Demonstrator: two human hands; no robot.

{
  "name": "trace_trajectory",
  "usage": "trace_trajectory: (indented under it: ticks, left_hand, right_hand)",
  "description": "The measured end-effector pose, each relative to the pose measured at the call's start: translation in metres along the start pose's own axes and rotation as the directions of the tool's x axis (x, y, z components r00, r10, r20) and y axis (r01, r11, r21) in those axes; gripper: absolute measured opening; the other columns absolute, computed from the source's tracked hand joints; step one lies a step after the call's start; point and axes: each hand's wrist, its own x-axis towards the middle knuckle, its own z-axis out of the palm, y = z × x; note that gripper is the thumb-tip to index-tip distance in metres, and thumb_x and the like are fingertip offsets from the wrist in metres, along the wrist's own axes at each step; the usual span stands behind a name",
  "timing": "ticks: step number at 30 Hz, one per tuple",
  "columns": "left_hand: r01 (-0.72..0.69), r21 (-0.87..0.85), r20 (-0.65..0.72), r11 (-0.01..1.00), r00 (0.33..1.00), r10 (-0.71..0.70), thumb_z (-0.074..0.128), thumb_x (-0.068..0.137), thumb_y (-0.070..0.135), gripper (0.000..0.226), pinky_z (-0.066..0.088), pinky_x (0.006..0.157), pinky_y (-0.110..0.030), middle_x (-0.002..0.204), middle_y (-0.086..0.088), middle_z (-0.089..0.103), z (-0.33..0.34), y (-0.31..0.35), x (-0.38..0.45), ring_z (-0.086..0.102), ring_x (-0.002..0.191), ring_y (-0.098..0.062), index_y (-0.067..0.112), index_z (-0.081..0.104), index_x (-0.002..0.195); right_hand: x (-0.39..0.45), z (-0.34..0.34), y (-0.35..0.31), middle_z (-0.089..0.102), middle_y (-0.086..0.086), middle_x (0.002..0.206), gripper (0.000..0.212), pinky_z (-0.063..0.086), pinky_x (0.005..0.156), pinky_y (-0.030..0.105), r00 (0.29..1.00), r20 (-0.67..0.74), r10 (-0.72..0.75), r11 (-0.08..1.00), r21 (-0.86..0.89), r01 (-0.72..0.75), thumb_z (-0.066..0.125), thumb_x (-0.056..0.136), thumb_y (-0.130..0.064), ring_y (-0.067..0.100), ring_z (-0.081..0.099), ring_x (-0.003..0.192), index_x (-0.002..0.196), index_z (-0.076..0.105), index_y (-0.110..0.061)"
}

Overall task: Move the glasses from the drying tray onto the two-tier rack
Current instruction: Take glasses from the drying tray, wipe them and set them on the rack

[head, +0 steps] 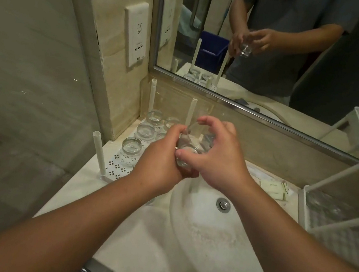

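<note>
Clear glass (187, 147) sits between both my hands, raised over the near edge of the sink (217, 238), with its thick base toward me and its mouth tipped up and away toward the mirror (277, 57), so its long axis leans away from me. My left hand (161, 163) cups it from below and the left, fingers curled round its lower body; my right hand (217, 157) pinches it from above and the right, thumb at the base, fingertips on the rim. The rack (348, 205) stands to the right of the sink, so my right hand is the nearer one, and I judge the glass should pass to it and travel right. Left of the sink, the tray (116, 168) holds more glasses (144, 131), mouths down among its white posts. Small packets (273, 188) lie between sink and rack.
</note>
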Motion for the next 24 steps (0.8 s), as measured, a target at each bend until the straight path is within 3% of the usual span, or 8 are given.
trace_trajectory:
  ticks: [3, 6, 9, 11, 14, 17, 21, 24]
  left_hand:
    - [0.010, -0.040, 0.014, 0.999, 1.000, -0.009, 0.092, 0.063, 0.029, 0.084, 0.041, 0.059, -0.007, 0.094, 0.020, 0.064, 0.010, -0.003, -0.002, 0.061, 0.072, 0.005, 0.035, 0.040, 0.129]
    - [-0.009, -0.061, 0.000, 0.998, 1.000, 0.009, 0.092, 0.064, 0.024, 0.083, 0.045, 0.059, -0.009, 0.090, 0.023, 0.066, 0.019, -0.002, -0.003, 0.063, 0.074, 0.007, 0.032, 0.042, 0.130]
    - [-0.002, -0.105, -0.002, 0.994, 1.000, 0.002, 0.093, 0.064, 0.022, 0.082, 0.058, 0.072, -0.030, 0.097, 0.018, 0.068, 0.030, 0.000, -0.003, 0.067, 0.077, 0.001, 0.036, 0.042, 0.127]
    - [-0.005, -0.130, 0.005, 0.992, 1.000, 0.006, 0.093, 0.062, 0.020, 0.080, 0.059, 0.072, -0.039, 0.095, 0.022, 0.068, 0.039, 0.002, -0.004, 0.068, 0.076, -0.002, 0.042, 0.042, 0.120]
    - [-0.017, -0.118, 0.044, 0.993, 0.999, 0.022, 0.093, 0.061, 0.022, 0.079, 0.058, 0.071, -0.038, 0.096, 0.029, 0.065, 0.053, 0.006, -0.003, 0.067, 0.074, 0.000, 0.051, 0.040, 0.113]
    - [-0.001, -0.101, 0.117, 0.995, 0.993, 0.013, 0.092, 0.063, 0.027, 0.079, 0.058, 0.075, -0.038, 0.098, 0.020, 0.068, 0.072, 0.012, -0.004, 0.067, 0.080, 0.001, 0.046, 0.041, 0.120]
    - [-0.015, -0.092, 0.214, 0.996, 0.976, 0.034, 0.092, 0.065, 0.025, 0.082, 0.058, 0.077, -0.039, 0.096, 0.026, 0.065, 0.103, 0.025, -0.005, 0.067, 0.087, -0.001, 0.048, 0.038, 0.123]
    - [-0.032, -0.097, 0.259, 0.995, 0.964, 0.056, 0.092, 0.065, 0.026, 0.082, 0.055, 0.075, -0.026, 0.096, 0.027, 0.064, 0.129, 0.036, -0.006, 0.065, 0.086, 0.005, 0.048, 0.038, 0.124]
  right_hand:
    - [-0.005, -0.004, 0.004, 0.039, -0.010, 0.113, 0.071, 0.032, 0.078, 0.001, 1.000, -0.003, -0.007, 0.998, -0.058, 0.007, 0.089, 0.055, -0.039, 0.008, 0.048, 0.109, 0.117, 0.054, -0.043]
    - [-0.010, -0.010, 0.009, 0.039, -0.010, 0.112, 0.073, 0.036, 0.077, 0.002, 1.000, -0.005, -0.009, 0.998, -0.060, 0.009, 0.090, 0.055, -0.039, 0.010, 0.049, 0.110, 0.118, 0.054, -0.044]
    - [-0.014, -0.018, 0.016, 0.039, -0.011, 0.112, 0.077, 0.046, 0.091, 0.022, 1.000, -0.012, -0.017, 0.998, -0.063, 0.017, 0.091, 0.054, -0.040, 0.013, 0.049, 0.113, 0.122, 0.054, -0.043]
    - [-0.018, -0.024, 0.021, 0.043, -0.010, 0.114, 0.080, 0.046, 0.097, 0.031, 1.000, -0.002, -0.007, 0.998, -0.068, 0.007, 0.090, 0.054, -0.042, 0.015, 0.048, 0.116, 0.125, 0.053, -0.043]
    - [-0.026, -0.034, 0.035, 0.049, -0.011, 0.116, 0.083, 0.045, 0.097, 0.032, 0.999, -0.008, 0.034, 0.997, -0.068, -0.035, 0.089, 0.053, -0.045, 0.014, 0.048, 0.118, 0.128, 0.051, -0.044]
    - [-0.040, -0.044, 0.054, 0.050, -0.013, 0.115, 0.084, 0.043, 0.093, 0.029, 0.995, -0.041, 0.094, 0.993, -0.072, -0.097, 0.088, 0.053, -0.046, 0.012, 0.048, 0.113, 0.128, 0.051, -0.044]
    - [-0.057, -0.063, 0.079, 0.049, -0.013, 0.114, 0.084, 0.043, 0.093, 0.029, 0.983, -0.090, 0.160, 0.983, -0.075, -0.167, 0.090, 0.055, -0.042, 0.014, 0.047, 0.113, 0.129, 0.051, -0.043]
    - [-0.069, -0.081, 0.098, 0.048, -0.013, 0.115, 0.084, 0.044, 0.097, 0.033, 0.973, -0.119, 0.197, 0.975, -0.078, -0.207, 0.090, 0.056, -0.040, 0.015, 0.047, 0.118, 0.130, 0.050, -0.041]
